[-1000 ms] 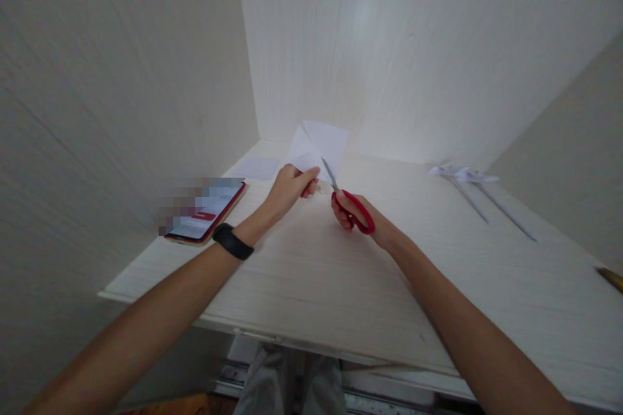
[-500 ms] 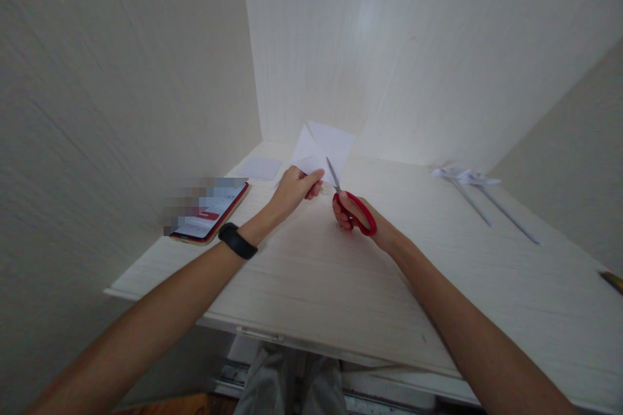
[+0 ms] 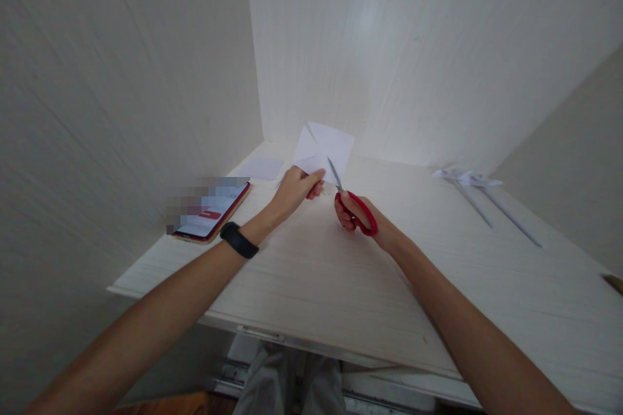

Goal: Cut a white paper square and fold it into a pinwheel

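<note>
The left hand (image 3: 296, 189) is closed in a pinch on the lower edge of a folded white paper (image 3: 325, 146), thumb on top and fingers curled beneath, and holds the sheet raised above the worktop (image 3: 341, 272) with its upper corners pointing away from the person. The right hand (image 3: 357, 217) is closed around the red handles of a pair of scissors (image 3: 351, 201), fingers through the loops; the blades point up and away from this hand toward the paper, and their tips meet the sheet's lower edge just beside the left thumb. Whether the blades are parted or closed cannot be told. The two hands are near each other, with the scissors between them. A black wristband (image 3: 238, 240) sits on the left wrist. Beyond the left hand, a small flat white sheet (image 3: 263, 168) lies on the worktop close to the wall. Outward from the left forearm, a phone in a red case (image 3: 210, 213) lies face up with its screen lit. Well apart from the right hand, on its outer side, two long rolled paper sticks with folded paper heads (image 3: 479, 198) lie side by side on the worktop.
</note>
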`<state>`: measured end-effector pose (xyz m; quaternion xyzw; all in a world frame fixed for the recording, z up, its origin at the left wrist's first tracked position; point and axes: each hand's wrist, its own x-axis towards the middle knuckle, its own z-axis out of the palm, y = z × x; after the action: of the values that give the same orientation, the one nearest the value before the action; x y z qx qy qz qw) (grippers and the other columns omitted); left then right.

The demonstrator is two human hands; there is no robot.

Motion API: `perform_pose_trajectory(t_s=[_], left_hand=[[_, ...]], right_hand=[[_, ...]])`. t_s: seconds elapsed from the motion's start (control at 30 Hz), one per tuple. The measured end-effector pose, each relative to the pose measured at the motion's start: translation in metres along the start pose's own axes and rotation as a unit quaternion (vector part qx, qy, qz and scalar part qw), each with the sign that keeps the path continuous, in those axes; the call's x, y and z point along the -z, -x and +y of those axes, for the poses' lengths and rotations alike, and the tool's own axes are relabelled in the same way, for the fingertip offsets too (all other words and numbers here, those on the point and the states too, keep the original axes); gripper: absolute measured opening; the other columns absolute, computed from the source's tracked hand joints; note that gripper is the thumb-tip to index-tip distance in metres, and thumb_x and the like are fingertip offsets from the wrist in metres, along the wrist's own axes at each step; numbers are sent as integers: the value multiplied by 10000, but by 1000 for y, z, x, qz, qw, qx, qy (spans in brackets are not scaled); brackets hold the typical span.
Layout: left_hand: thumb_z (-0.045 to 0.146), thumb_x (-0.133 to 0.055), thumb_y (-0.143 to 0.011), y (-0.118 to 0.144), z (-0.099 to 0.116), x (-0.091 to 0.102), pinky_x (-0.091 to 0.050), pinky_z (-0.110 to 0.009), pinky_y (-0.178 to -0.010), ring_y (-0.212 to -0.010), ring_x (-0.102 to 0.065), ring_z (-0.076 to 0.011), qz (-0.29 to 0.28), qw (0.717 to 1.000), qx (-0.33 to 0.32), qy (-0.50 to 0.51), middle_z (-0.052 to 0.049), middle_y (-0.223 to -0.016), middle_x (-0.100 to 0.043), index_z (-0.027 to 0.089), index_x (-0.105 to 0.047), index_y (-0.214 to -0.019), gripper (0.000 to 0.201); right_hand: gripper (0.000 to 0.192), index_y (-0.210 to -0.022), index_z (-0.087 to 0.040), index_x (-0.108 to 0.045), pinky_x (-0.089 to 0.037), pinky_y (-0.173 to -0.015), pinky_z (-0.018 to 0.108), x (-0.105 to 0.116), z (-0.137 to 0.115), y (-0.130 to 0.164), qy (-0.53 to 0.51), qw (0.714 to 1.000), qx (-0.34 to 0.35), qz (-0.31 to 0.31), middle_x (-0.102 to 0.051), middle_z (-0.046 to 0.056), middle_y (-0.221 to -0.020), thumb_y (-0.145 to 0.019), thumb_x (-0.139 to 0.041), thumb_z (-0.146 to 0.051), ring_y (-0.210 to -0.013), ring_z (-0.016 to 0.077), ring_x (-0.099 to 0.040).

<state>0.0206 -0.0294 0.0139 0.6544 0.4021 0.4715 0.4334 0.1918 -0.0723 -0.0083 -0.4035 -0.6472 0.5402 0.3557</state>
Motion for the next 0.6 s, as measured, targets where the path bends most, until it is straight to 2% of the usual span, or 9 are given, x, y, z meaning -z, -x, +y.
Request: perform_pose_trajectory(t_s=[0.23, 0.6], left_hand=[[242, -525, -877, 1, 2, 0, -308, -206, -445, -385, -407, -69, -3, 1000, 2, -7, 29, -370, -470, 162, -498, -447, 438], [237, -518, -874, 0, 1, -1, -306, -200, -436, -381, -408, -65, -10, 1000, 4, 0, 31, -372, -460, 163, -488, -436, 445]], right_hand=[[580, -616, -225, -388, -311, -533, 278, 3, 2, 0, 0, 1000, 16, -21, -373, -42, -588, -826, -427, -764, -526, 109, -358], [544, -645, -224, -373, -272, -503, 271, 1, 2, -1, -2, 1000, 12, -3, -355, -52, -609, -835, -471, -724, -504, 95, -337]])
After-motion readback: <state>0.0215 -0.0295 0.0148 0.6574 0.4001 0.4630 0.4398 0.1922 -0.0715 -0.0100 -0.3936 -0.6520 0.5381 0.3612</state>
